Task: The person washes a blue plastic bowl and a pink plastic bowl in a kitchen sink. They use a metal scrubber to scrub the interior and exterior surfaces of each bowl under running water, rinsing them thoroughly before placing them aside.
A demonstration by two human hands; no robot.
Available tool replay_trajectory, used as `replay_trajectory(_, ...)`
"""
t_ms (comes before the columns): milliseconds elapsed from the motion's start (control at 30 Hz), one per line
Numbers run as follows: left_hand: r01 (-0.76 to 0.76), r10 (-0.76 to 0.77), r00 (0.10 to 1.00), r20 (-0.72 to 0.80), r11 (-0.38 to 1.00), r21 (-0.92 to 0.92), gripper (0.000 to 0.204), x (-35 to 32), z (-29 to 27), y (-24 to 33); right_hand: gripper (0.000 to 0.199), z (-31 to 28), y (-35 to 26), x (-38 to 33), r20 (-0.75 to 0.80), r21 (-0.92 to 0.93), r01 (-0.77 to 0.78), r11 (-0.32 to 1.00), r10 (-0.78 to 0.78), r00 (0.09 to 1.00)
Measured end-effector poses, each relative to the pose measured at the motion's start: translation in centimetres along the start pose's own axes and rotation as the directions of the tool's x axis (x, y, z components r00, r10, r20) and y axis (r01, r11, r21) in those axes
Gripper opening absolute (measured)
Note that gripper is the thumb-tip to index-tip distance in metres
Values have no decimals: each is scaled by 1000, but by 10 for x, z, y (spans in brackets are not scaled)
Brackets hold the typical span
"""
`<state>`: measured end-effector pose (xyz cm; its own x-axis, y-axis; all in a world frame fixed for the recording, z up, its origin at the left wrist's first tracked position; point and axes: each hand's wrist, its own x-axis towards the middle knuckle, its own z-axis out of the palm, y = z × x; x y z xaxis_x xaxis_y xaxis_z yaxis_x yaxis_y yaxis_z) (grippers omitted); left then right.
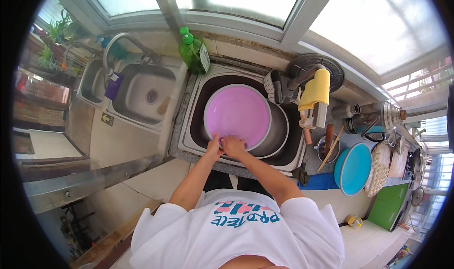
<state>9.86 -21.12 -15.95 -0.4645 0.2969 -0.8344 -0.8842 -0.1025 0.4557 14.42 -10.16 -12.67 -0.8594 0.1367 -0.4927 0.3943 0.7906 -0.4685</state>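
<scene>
— So where do the hands sit right now?

— Both meet at the near rim of the pink basin [238, 112], at about six o'clock on its round edge. The left hand [213, 148] is on the rim just to the left, and the right hand [233, 145] lies beside it, touching it.

— Are the fingers [226, 140] clenched or loose?

— They curl over the basin's lip, pressed to it, so both hands look to be grasping the rim. How tight the hold is, I cannot tell from above.

— And the basin itself?

— It rests inside a larger steel bowl [280, 127], which sits in the dark sink [201, 91] set into the surface. The basin tilts a little, its open face turned up towards the window. Being round, it has no long axis; what counts is that its body lies away from the fingers, towards twelve o'clock, with only the near edge under them.

— Which hand is nearer its centre?

— The right, slightly; the left is further out along the rim.

— Anything else close by?

— A green soap bottle [194, 53] stands at eleven o'clock from the basin, on the sink's far corner. A yellow cloth [316, 89] hangs at two o'clock. A blue plate [353, 169] leans well apart at four o'clock. A second steel sink [142, 94] with a tap [124, 39] lies at nine o'clock.
</scene>
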Motion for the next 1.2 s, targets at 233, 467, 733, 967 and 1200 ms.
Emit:
replay_trajectory(233, 78, -78, 997, -22, 997, 5, 62, -4, -9, 18, 40, -14, 59, -24, -131, -252, 586, 770, -627, 768)
replay_trajectory(467, 15, -15, 1000, -3, 1000, 13, 65, -2, -9, 24, 40, -22, 56, -26, -127, -457, 470, 755, -579, 806)
replay_trajectory(733, 91, -90, 995, -33, 996, 26, 64, 0, -29, 43, 35, -42, 73, -16, -130, -503, 615, 608, -756, 641)
replay_trajectory(967, 372, -330, 927, 180, 876, -307, 57, 20, -14, -6, 30, -10, 33, -9, -259, -449, 544, 709, -686, 680)
replay_trajectory(1200, 227, -203, 971, 123, 946, -232, 56, -4, -9, 15, 38, -66, 77, -1, -71, -343, 673, 655, -733, 677)
